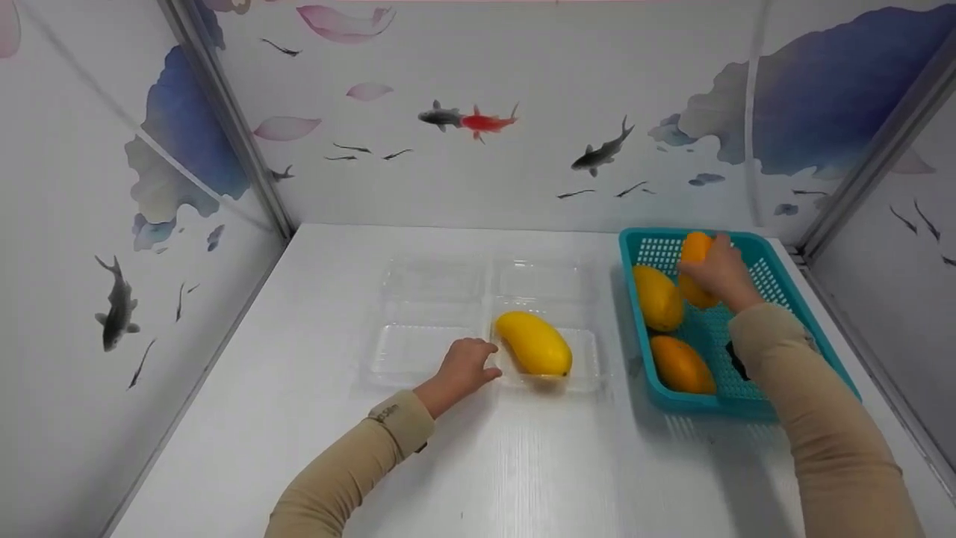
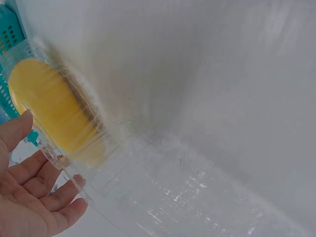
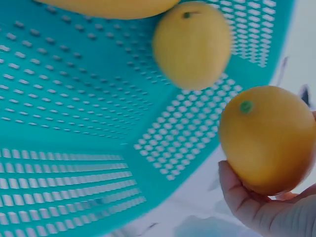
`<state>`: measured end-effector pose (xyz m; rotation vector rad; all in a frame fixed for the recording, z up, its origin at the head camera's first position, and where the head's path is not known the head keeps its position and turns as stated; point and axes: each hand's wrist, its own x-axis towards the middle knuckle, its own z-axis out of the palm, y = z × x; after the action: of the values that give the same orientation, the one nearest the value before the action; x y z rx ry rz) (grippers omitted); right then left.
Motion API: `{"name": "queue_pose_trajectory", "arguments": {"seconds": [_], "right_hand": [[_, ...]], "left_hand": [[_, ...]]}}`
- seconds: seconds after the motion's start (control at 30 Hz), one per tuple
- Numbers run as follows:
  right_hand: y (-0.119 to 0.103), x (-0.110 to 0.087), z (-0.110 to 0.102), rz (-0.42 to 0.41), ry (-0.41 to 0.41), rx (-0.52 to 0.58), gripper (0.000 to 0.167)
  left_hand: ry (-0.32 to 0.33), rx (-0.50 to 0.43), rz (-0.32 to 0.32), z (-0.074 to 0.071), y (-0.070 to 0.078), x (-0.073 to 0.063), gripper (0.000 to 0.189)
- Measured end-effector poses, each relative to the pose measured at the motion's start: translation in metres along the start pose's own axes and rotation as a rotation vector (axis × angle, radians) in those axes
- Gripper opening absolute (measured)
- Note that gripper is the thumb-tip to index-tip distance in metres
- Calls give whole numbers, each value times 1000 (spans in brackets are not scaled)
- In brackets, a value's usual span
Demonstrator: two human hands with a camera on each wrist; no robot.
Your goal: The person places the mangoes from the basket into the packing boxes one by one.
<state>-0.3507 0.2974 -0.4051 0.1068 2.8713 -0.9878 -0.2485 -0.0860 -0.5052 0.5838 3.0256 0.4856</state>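
A yellow mango lies in the front right part of a clear plastic clamshell container. My left hand is beside that mango, its fingers loosely spread and touching the container's rim in the left wrist view. With my right hand I hold an orange-yellow mango between thumb and fingers, at the far end of a teal basket. Two more mangoes remain in the basket: a yellow one and an orange one nearer the front.
The white table is enclosed by panels printed with fish and petals, a back wall and side walls. Metal posts stand at the corners. The basket sits close to the right wall.
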Motion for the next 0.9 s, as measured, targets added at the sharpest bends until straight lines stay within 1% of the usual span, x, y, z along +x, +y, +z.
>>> {"name": "queue_pose_trajectory", "arguments": {"seconds": [0.07,0.13,0.27,0.43,0.57,0.63,0.73,0.9], "right_hand": [[-15,-2,2,-21,14,16,85],[-28,-4,6,-41,-2,40,84],[-52,-11,18,-77,-53,64,83],[-78,-18,43,-74,-135,71,82],[-94,-20,65,-44,-201,64,81],[-100,-19,75,-21,-228,60,80],[-105,-19,90,40,-273,50,79],[-107,-19,114,139,-362,-19,80]], "left_hand": [[-8,-5,-8,0,0,0,37],[-13,-10,-14,1,0,0,37],[-19,-19,-19,1,-1,-1,38],[-1,-7,0,1,-1,-1,36],[29,13,25,0,-1,-2,35],[33,15,28,1,-1,-2,35],[34,10,34,2,-2,-2,35],[43,12,47,2,-3,-2,35]]}}
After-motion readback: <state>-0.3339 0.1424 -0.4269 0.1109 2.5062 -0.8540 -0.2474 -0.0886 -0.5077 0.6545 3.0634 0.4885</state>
